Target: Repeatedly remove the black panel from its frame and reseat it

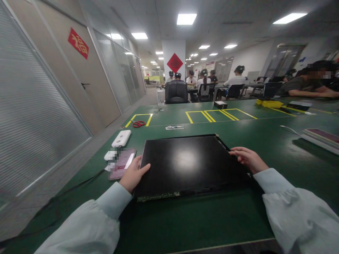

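Note:
A flat black display panel [169,158] with a green circuit strip along its near edge is over the green table. My left hand [134,174] grips the panel's left edge, thumb on top and the other fingers partly hidden beside and below it. At the panel's right edge is my right hand [247,158], its fingertips touching the dark rim and its fingers loosely bent. A phone [122,164] lies just left of my left hand.
The green table [201,225] carries a white power bank [121,138], red-handled scissors [138,124], small strips [174,127], a black box [220,104], a yellow tray [269,103] and a white device [321,139]. A cable runs off left. People sit beyond.

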Motion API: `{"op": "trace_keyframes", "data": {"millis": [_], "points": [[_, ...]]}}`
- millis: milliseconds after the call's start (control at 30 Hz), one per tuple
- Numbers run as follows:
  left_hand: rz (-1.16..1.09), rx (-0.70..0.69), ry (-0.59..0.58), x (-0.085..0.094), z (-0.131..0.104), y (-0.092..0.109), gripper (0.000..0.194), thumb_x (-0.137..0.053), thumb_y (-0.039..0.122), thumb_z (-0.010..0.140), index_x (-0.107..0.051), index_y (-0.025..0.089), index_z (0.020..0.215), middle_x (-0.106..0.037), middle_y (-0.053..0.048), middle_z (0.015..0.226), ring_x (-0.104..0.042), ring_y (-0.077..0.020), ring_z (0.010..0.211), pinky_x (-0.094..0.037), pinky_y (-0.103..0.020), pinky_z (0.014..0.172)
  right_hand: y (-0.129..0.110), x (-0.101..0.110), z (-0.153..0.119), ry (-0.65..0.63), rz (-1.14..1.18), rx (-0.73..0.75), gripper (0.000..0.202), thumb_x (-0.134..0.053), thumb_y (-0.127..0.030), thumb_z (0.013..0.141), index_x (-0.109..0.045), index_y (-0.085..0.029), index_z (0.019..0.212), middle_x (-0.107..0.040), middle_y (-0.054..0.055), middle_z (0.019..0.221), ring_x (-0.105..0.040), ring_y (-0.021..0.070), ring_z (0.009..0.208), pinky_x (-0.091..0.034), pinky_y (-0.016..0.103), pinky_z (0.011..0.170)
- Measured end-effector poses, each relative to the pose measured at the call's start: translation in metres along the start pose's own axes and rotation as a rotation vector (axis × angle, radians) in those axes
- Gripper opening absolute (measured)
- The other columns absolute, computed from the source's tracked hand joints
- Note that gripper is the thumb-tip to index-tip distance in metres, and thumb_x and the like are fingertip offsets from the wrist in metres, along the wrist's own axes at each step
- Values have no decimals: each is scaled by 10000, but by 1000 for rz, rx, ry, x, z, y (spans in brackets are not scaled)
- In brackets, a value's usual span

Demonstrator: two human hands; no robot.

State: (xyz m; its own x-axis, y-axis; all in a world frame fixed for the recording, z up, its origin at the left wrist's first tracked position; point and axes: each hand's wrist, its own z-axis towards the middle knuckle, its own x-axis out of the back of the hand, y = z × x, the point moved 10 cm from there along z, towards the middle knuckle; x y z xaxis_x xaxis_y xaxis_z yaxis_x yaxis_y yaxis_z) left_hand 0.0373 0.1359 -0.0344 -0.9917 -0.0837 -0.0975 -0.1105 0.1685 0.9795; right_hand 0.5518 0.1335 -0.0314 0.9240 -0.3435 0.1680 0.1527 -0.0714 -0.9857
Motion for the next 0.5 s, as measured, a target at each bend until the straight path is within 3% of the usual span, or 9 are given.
{"op": "trace_keyframes", "data": {"millis": [133,300,500], "points": [[78,-71,1,-1,6,5,461,-890,176,689,-628,189,1068,-822,-111,1088,-763,-343,1133,-590,-493,1038,0,1,5,27,-97,59,378,-849,-471,549,-767,-212,813,-673,26,634,-528,131,539,-399,265,472],[121,-142,5,0,13,8,384,-871,136,677,-667,199,996,-786,-148,1247,-657,-354,1334,-483,-492,1175,-4,-7,3,-29,-159,128,441,-850,-548,566,-769,-226,857,-778,76,837,-610,167,619,-484,307,540],[215,-224,88,6,14,11,647,-867,115,661,-644,171,1266,-539,-214,1595,-401,-343,1554,-267,-457,1304,-5,-16,3,-62,-113,175,486,-856,-584,545,-733,-219,842,-814,133,947,-683,227,766,-502,315,574]]}}
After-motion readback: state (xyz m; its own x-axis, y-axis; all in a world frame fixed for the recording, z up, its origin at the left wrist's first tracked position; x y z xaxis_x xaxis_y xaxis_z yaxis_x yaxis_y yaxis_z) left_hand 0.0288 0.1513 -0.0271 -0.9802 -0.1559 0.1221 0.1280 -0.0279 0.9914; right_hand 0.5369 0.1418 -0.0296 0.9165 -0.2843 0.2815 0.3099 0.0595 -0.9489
